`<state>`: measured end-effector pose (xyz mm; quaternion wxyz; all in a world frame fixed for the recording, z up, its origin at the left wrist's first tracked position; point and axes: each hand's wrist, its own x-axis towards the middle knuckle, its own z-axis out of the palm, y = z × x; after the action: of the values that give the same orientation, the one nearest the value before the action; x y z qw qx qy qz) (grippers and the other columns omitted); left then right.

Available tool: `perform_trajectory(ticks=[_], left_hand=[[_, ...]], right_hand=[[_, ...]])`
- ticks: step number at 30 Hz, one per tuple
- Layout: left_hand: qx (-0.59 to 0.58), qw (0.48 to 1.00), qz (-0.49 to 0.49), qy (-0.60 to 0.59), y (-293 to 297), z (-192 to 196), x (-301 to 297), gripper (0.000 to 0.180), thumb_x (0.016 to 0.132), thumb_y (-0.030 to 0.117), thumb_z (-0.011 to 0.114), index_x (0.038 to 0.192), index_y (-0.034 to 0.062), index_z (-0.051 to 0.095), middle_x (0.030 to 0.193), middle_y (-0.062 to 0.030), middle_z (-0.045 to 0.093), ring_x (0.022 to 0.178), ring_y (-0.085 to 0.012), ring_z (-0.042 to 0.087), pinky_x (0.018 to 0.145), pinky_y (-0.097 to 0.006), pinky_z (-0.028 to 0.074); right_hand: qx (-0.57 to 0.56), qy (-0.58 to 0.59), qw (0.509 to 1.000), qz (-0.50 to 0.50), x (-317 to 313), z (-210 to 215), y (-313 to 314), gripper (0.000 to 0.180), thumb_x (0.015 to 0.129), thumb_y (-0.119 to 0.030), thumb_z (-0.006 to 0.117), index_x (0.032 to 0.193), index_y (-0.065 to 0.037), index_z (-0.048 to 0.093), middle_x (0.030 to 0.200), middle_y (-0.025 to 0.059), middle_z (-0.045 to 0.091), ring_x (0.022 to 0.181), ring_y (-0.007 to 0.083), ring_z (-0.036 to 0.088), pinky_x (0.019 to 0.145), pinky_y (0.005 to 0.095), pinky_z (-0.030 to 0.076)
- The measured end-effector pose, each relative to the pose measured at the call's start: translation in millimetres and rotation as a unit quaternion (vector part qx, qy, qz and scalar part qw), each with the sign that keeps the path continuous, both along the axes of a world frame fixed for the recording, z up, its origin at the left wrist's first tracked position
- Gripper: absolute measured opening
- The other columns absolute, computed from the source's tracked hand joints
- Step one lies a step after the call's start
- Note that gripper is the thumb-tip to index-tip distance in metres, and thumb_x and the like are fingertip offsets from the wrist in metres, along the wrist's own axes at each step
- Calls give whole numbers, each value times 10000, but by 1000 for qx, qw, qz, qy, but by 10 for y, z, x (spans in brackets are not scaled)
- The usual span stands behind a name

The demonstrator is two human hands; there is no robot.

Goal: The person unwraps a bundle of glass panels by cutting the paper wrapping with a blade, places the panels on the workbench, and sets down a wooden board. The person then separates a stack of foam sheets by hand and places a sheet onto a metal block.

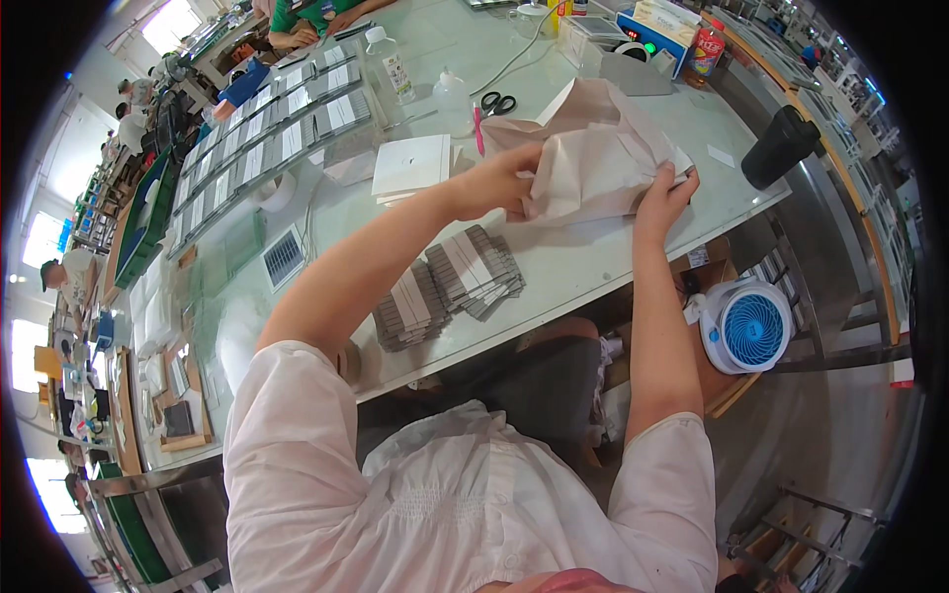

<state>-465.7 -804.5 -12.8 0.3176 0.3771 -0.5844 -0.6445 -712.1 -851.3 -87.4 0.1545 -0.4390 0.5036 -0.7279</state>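
I see the paper (593, 168) over the table (450, 40) — creased, probably light and easily torn, so I'd hold it by its edges. The left hand (502, 181) grasps its left side — the right hand (666, 201) pinches its right edge.

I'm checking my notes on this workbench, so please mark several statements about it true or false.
1. The left hand and right hand both hold the paper. True.
2. The right hand is gripping scissors. False: the scissors lie on the table.
3. The grey stacks lie nearer the person's body than the paper. True.
4. The black cup is at the table's left end. False: the black cup is by its right edge.
5. The fan sits lower than the tabletop. True.
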Motion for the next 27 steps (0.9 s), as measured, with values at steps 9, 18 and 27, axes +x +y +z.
perform_trajectory(ticks=[9, 18, 27], left_hand=[[-292, 937, -31, -188, -160, -205, -17, 327, 910, 59, 467, 1229, 94, 527, 766, -76, 586, 706, -155, 548, 658, -309, 459], [-146, 975, 34, -164, 157, 56, -325, 742, 774, 415, 696, 1362, 69, 405, 892, -110, 596, 819, -185, 577, 773, -298, 475], [-237, 915, 174, -278, 398, -130, -551, 907, 731, 574, 642, 1395, 41, 329, 1190, -251, 511, 1083, -378, 531, 927, -398, 438]], right_hand=[[-65, 236, 969, -40, 77, 147, 214, 409, 913, -244, 534, 1255, -22, 511, 1258, 191, 410, 1193, 285, 381, 963, 380, 359], [304, 296, 903, 74, 22, 771, 142, 796, 697, -606, 697, 1243, -48, 538, 1347, 182, 348, 1240, 330, 393, 1018, 379, 342], [314, 397, 860, 63, -76, 585, 117, 792, 696, -469, 733, 1354, -146, 434, 1427, 179, 291, 1342, 319, 275, 1081, 430, 227]])
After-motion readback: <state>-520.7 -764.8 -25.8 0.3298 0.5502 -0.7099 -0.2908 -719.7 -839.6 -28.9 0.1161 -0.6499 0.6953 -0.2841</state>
